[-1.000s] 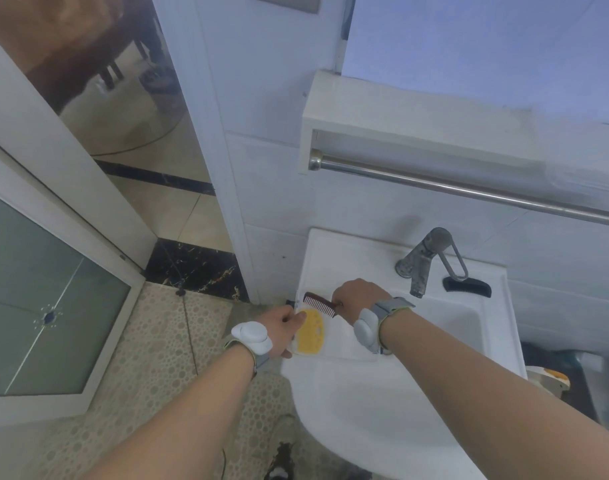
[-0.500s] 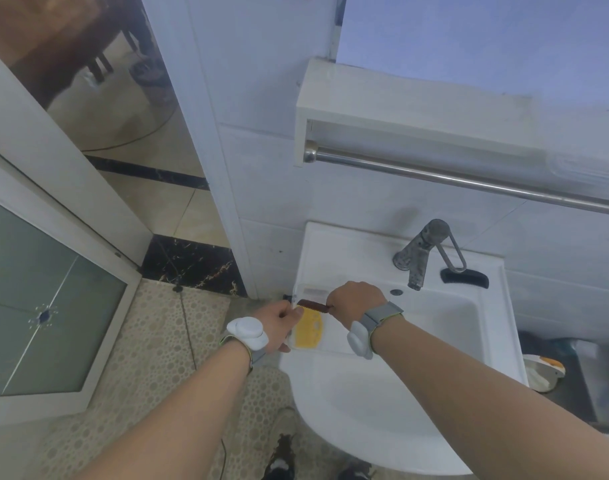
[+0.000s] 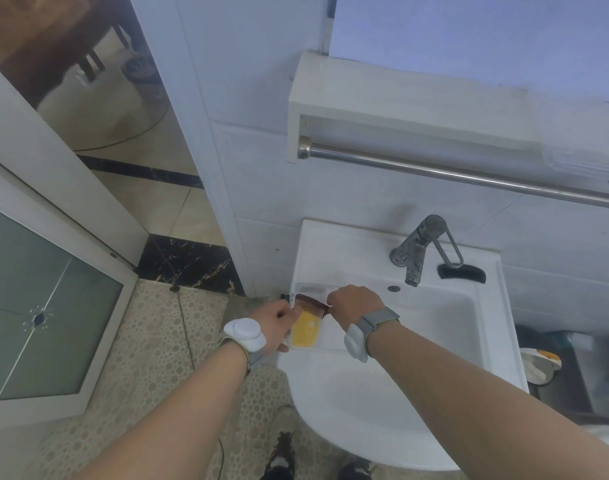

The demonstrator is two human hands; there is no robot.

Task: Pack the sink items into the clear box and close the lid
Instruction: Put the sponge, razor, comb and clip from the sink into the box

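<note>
Gripping brown comb [image 3: 311, 304] w/ right hand [image 3: 355, 304], over clear box [image 3: 317, 344].

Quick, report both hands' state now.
Left hand: closed on the clear box edge.
Right hand: closed, holding the brown comb.

A tarnished metal faucet [image 3: 419, 247] stands at the back edge of the white washbasin [image 3: 365, 403], its loop handle leaning right. Just beside it, near the back right corner, lies a black curved object [image 3: 461, 273]. Above, a steel towel bar [image 3: 469, 176] runs under a white wall shelf [image 3: 417, 109]. At left, a white-framed frosted glass door [image 3: 36, 306] stands open over a pebble-patterned floor [image 3: 157, 358].
</note>
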